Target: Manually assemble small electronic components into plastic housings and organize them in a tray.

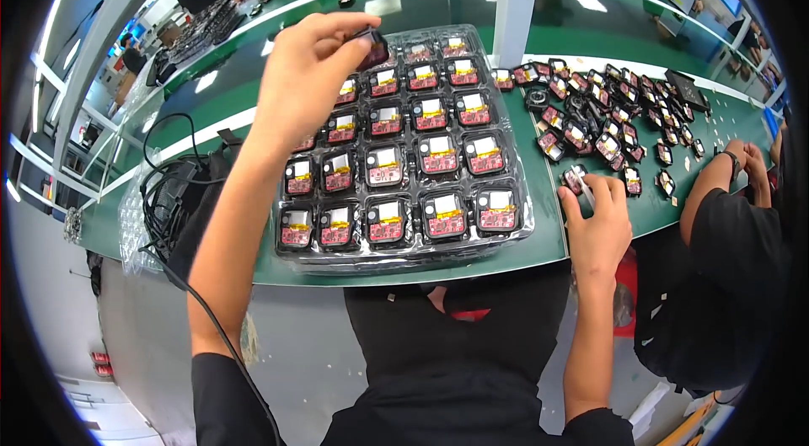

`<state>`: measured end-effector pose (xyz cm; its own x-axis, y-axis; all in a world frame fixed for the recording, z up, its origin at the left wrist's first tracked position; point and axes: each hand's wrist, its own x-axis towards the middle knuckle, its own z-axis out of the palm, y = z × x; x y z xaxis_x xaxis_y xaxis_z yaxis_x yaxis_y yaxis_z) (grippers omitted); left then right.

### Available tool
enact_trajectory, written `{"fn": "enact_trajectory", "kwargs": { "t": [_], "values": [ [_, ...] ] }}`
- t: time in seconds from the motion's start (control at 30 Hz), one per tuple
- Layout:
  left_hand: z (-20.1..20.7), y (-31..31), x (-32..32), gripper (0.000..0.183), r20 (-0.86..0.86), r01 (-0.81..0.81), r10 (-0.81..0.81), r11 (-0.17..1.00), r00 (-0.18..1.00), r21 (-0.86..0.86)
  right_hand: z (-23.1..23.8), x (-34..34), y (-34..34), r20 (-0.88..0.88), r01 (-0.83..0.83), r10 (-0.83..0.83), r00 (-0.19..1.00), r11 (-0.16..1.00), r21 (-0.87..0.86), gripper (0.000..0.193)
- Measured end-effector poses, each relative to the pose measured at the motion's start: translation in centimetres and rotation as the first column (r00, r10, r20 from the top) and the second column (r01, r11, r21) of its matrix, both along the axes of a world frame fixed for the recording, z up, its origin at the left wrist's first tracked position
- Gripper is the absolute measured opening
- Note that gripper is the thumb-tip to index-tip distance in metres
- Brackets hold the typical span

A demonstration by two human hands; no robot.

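Note:
My left hand [305, 80] is closed on a black square device housing [374, 50], pinched between thumb and fingers above the far left of a clear plastic tray [521, 235]. In the tray's pockets sit rows of similar open housings, each with a red circuit board [386, 224], a silver battery and yellow tape. My right hand [600, 231] is closed around a thin whitish tool [583, 183], whose kind I cannot make out. Its tip is by a small housing [572, 180] on the table, right of the tray.
Many loose housings [608, 145] are heaped on the green table [539, 210] to the right. Black cables [173, 185] lie at the left beside bubble wrap [135, 218]. A grey post [516, 4] rises behind the tray. A co-worker's arm [716, 185] reaches in at the right.

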<state>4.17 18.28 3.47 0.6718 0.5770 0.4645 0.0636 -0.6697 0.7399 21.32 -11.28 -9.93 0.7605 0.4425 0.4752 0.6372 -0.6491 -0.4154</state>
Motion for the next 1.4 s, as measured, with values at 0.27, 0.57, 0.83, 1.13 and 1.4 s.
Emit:
{"fn": "enact_trajectory", "kwargs": {
  "t": [0.27, 0.57, 0.83, 1.13, 1.4],
  "values": [
    [-2.7, 8.2, 4.1, 0.032, -0.211, -0.111, 0.187, 0.939, 0.959, 0.326, -0.6, 0.2, -0.3, 0.018, -0.032, 0.031, 0.999, 0.997, 0.066, 0.032],
    [-3.2, 8.9, 3.9, 0.023, -0.226, -0.099, 0.14, 0.978, 0.964, 0.183, -0.5, 0.2, -0.3, 0.01, -0.016, 0.015, 1.0, 0.997, 0.075, 0.03],
    [-3.9, 7.8, 3.9, 0.016, -0.353, 0.064, 0.169, 0.826, 0.92, 0.56, -0.2, 0.2, -0.2, -0.019, -0.022, 0.024, 1.0, 0.995, 0.093, 0.031],
    [-2.0, -0.9, 1.6, 0.026, -0.15, 0.07, 0.11, 0.524, 0.983, 0.849, -0.7, 0.5, -1.6, 0.069, -0.158, 0.148, 0.987, 0.97, 0.183, 0.035],
    [-2.4, -16.0, -6.6, 0.019, -0.036, 0.497, -0.549, 0.726, 0.835, 0.475, -0.1, -3.2, -5.3, -0.009, -0.523, 0.631, 0.776, 0.651, 0.55, 0.065]
  ]
}}
